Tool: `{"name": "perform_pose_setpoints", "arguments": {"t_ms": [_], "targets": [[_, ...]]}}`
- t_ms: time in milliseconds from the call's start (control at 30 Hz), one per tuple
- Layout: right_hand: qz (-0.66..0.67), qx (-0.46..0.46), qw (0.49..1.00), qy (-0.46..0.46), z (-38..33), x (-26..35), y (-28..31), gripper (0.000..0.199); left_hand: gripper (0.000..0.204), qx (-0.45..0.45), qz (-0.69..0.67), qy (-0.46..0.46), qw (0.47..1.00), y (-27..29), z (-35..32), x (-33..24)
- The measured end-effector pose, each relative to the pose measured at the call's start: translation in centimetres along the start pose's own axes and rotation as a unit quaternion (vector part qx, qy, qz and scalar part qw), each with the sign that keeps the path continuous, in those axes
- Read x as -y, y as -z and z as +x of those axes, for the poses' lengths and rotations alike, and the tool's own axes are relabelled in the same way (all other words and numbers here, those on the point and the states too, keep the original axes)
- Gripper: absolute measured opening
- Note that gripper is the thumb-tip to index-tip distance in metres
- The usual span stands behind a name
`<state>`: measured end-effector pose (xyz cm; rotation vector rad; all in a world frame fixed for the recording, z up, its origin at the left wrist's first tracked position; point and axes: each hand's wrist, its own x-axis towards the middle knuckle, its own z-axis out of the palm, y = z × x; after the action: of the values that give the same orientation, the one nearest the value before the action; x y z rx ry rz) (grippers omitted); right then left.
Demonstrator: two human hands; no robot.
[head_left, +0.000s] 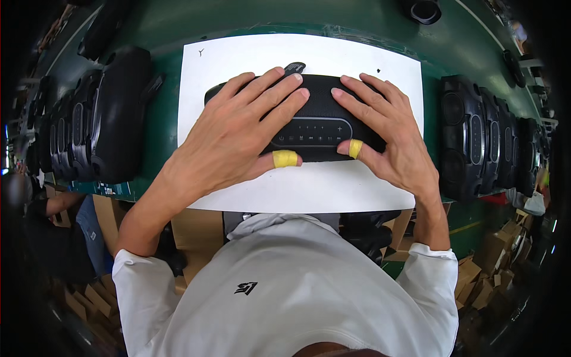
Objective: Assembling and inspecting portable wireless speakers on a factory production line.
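**Handling note: black speaker on white sheet**

Black speaker [309, 119] lies flat at the middle of the white sheet [380, 184]. Left hand [238, 134] and right hand [386, 128] rest on top, fingers spread wide, taped thumbs at the front edge. Judged rigid, fairly heavy, fabric-grippy; best held by both ends.

Head cam, 1 view only: fisheye, worn on head, faces steeply down, close over white sheet [238, 59] on green bench [160, 143]. Own chest at bottom edge; edges bend twd rim.
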<state>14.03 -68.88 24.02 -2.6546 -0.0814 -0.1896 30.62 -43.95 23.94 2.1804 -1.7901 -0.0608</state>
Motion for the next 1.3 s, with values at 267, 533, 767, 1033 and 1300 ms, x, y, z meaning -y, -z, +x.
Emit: {"name": "perform_pose_setpoints", "arguments": {"t_ms": [267, 533, 767, 1033, 1300], "targets": [[0.156, -0.047, 0.986, -0.047, -0.9, -2.3, -0.2, 0.091, 0.077, -0.042, -0.082, -0.018, 0.996, -0.2, 0.8, 0.4], [0.14, -0.076, 0.985, -0.068, -1.9, -1.8, -0.8, 0.096, 0.086, -0.05, -0.078, 0.011, 0.996, 0.0, 0.9, 0.7], [0.123, -0.088, 0.983, -0.104, -2.3, -0.9, -0.2, 0.094, 0.09, -0.046, -0.162, 0.159, 0.973, 1.5, 0.1, 4.5], [0.139, -0.072, 0.983, -0.097, -1.6, -0.9, -0.2, 0.091, 0.073, 0.027, -0.332, 0.311, 0.89, 1.4, 0.9, 3.8], [-0.069, 0.004, 0.998, -0.002, -2.2, -0.3, 0.1, 0.075, 0.071, 0.047, -0.075, -0.032, 0.996, 1.0, 0.6, 4.9]]}}
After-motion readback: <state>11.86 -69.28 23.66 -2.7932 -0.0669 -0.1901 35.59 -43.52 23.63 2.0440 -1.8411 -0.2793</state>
